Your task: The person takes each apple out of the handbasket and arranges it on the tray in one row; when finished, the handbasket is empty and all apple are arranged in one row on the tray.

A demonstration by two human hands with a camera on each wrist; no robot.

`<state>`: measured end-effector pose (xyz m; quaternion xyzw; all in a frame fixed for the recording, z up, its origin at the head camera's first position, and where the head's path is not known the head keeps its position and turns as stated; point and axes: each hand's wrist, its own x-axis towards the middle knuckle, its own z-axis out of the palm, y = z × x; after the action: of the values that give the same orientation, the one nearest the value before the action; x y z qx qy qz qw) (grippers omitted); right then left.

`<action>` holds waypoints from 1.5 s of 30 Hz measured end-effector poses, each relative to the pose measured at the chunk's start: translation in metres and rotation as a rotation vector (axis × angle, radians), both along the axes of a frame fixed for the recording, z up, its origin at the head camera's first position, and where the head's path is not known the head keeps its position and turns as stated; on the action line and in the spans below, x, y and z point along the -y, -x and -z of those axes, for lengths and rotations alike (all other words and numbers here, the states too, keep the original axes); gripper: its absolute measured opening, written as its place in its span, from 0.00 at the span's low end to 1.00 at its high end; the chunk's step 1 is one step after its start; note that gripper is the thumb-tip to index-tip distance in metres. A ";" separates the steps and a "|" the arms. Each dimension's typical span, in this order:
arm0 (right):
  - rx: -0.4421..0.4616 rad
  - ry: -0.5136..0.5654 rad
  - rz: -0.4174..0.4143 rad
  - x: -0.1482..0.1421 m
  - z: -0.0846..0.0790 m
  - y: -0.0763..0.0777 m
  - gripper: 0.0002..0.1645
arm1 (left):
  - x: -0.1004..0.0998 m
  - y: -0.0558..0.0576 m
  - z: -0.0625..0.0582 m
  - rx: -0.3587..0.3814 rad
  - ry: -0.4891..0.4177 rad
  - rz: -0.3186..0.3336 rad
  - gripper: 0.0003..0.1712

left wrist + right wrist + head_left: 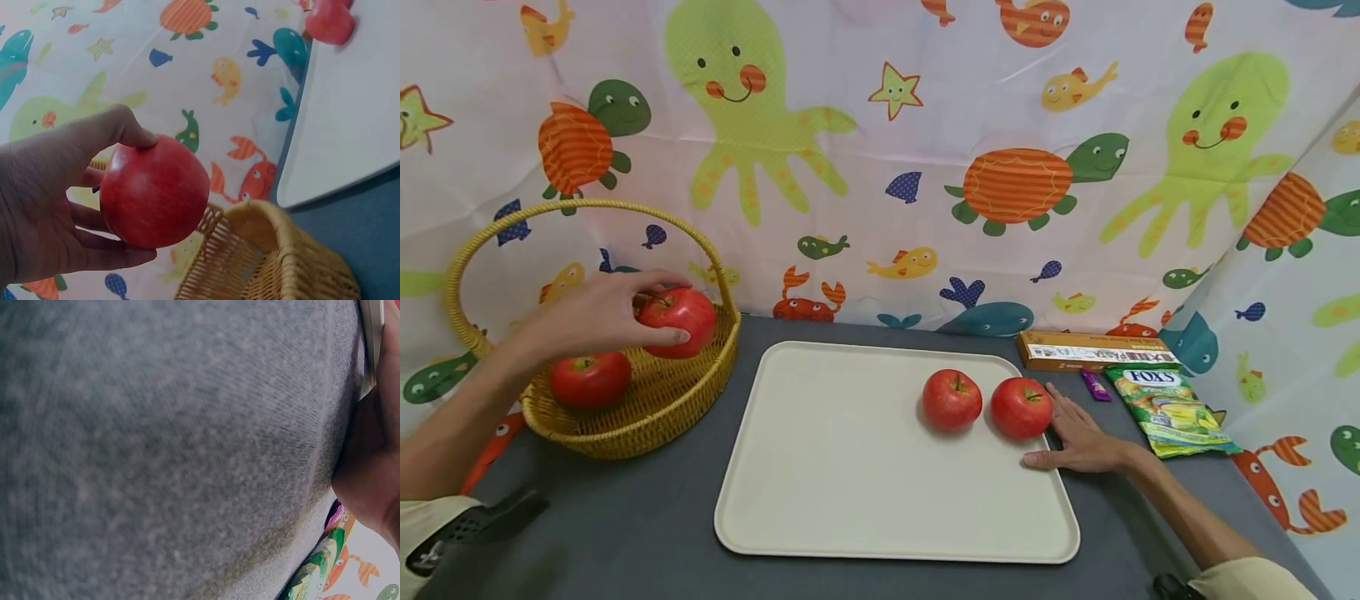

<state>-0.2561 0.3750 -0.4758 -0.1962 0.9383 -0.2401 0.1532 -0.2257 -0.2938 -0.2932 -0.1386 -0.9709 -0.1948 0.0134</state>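
Head view: at frame left, I observe the left hand [597,312] grasping a red apple [691,318] over the yellow basket [613,443]; at right, the right hand [1088,443], fingers extended, rests at the tray's [850,467] edge.

Head: held apple [685,321] part-hidden; left wrist: basket [315,265] cut off; right wrist: tabletop [156,450] blurred

Backdrop: pale cloth [868,162] behind the worktop [625,517] and along its right side, lightly creased. Printed with green octopuses [1225,125], orange-shelled turtles [1018,187], starfish [895,90], fish [904,263], crabs [805,310] and blue whales [992,319]. Worktop dark grey, fabric-like texture in right wrist view. Light soft, shadows faint.
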 end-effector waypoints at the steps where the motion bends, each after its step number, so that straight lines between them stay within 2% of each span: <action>1: 0.001 -0.005 0.002 0.000 0.000 0.000 0.67 | -0.003 -0.001 0.000 -0.003 -0.008 0.012 0.43; 5: 0.014 -0.019 0.010 0.000 0.000 0.001 0.67 | -0.013 -0.004 -0.003 -0.005 -0.027 0.048 0.42; 13: 0.027 -0.009 0.017 -0.001 0.000 0.002 0.68 | -0.041 -0.004 -0.006 -0.015 -0.022 0.119 0.48; 23: 0.033 -0.007 0.016 -0.001 0.000 0.001 0.68 | -0.074 -0.003 -0.001 -0.023 -0.106 0.243 0.41; 28: 0.021 0.000 0.014 -0.003 0.002 0.002 0.67 | -0.095 0.005 0.007 -0.013 -0.129 0.259 0.42; 35: 0.011 -0.009 0.010 -0.005 0.003 0.001 0.68 | -0.127 0.023 0.018 0.025 -0.163 0.328 0.42; 40: -0.002 -0.002 0.004 -0.005 0.005 0.003 0.67 | -0.152 0.030 0.023 0.038 -0.149 0.343 0.42; 45: 0.009 0.010 0.004 -0.003 0.003 0.005 0.67 | -0.174 0.035 0.034 0.049 -0.132 0.391 0.41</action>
<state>-0.2606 0.3780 -0.4786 -0.1942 0.9367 -0.2462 0.1558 -0.2602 -0.1193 -0.3271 -0.3186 -0.9106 -0.2603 -0.0390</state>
